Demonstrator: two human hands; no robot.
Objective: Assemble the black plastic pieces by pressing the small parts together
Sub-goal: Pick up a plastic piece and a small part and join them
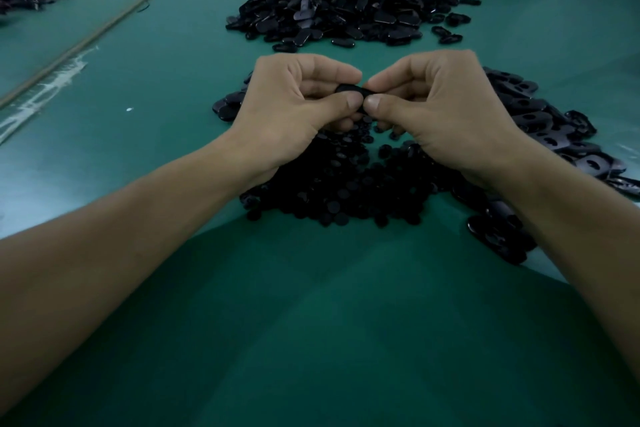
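I see my left hand (294, 107) and right hand (440, 104) pinching one small, flat, glossy black piece (351, 91) between curled fingers and thumbs, above the button pile (346, 184) at 6 o'clock.

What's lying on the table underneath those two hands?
A heap of small round black pieces on the green table, directly below the left hand and right hand, which pinch one black piece together. Whatever lies beneath the palms and wrists is covered.

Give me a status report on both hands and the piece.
Left hand and right hand both pinch one black piece. Held over the pile of small round parts. Nothing blocking.
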